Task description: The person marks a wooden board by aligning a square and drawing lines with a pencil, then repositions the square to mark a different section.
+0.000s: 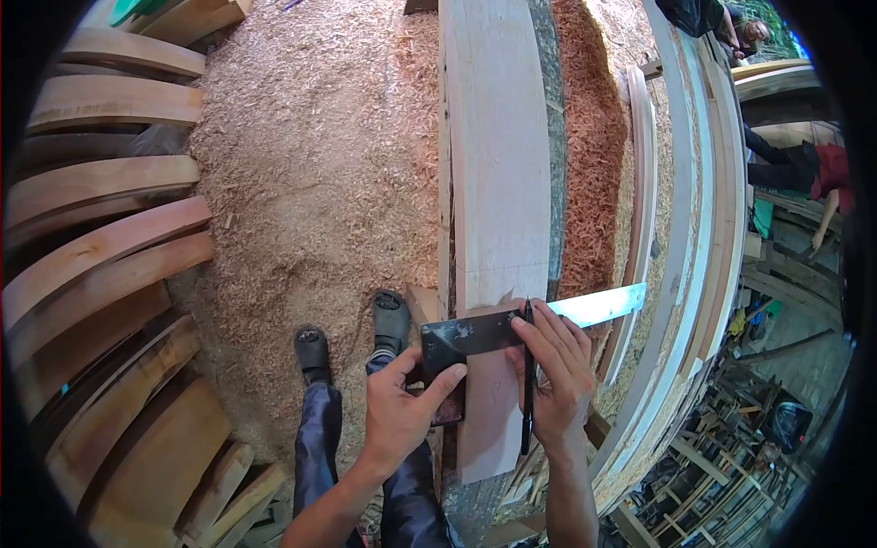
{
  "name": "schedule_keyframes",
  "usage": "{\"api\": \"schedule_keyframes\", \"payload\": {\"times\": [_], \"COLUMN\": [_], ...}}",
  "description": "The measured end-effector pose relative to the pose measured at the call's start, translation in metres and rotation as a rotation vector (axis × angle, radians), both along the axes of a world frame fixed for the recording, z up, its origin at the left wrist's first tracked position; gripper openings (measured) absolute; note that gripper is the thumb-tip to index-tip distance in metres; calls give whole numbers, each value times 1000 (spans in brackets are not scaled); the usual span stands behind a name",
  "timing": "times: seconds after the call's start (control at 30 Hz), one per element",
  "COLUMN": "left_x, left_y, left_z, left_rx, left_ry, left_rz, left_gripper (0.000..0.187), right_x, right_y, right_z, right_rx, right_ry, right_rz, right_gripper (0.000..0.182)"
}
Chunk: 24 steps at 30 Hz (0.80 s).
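Observation:
A try square lies across a long pale wooden board [501,164], its dark stock at the board's left side and its metal blade [598,305] reaching out past the right edge. My left hand [404,413] grips the square's stock [446,384], thumb on top. Between thumb and fingers of my right hand [559,370] is a black pen [527,411], its upper end over the blade. The fingers of that hand also rest by the blade. A faint line crosses the board just above the square.
Curved wooden pieces [119,100] are stacked along the left. Wood shavings [301,164] cover the ground around my feet [388,315]. Long boards [699,210] lie at the right, with scrap wood [722,493] beyond. Another person in a red shirt [829,169] is at the far right.

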<state>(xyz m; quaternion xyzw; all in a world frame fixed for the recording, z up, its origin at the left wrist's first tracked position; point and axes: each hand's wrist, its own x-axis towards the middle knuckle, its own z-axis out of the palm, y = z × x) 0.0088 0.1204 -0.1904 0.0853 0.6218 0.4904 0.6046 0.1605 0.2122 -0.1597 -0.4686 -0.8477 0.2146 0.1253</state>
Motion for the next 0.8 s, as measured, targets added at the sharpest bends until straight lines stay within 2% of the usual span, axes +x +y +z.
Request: {"api": "schedule_keyframes", "payload": {"times": [0.33, 0.43, 0.47, 0.53, 0.6, 0.67, 0.8], "left_x": [-4, -1, -1, -1, -2, -5, -8], "left_y": [2, -2, -2, 0, 1, 4, 5], "left_z": [3, -5, -5, -1, 1, 5, 8], "left_rx": [-51, 10, 7, 14, -7, -26, -59], "left_ry": [-8, 15, 17, 23, -14, -53, -66], "left_rz": [-66, -29, -27, -19, -21, -18, -40], "left_gripper": [23, 26, 26, 26, 24, 23, 22], "right_x": [-1, -10, -14, -22, -31, -35, -37], "right_y": [6, 11, 11, 6, 12, 15, 14], "right_z": [1, 3, 2, 0, -4, -7, -9], "right_rx": [34, 13, 11, -418, -426, -454, -459], "right_ry": [50, 335, 337, 767, 766, 588, 535], "right_rz": [10, -93, -90, -334, -352, -281, -287], "right_gripper": [31, 21, 21, 17, 15, 13, 13]}}
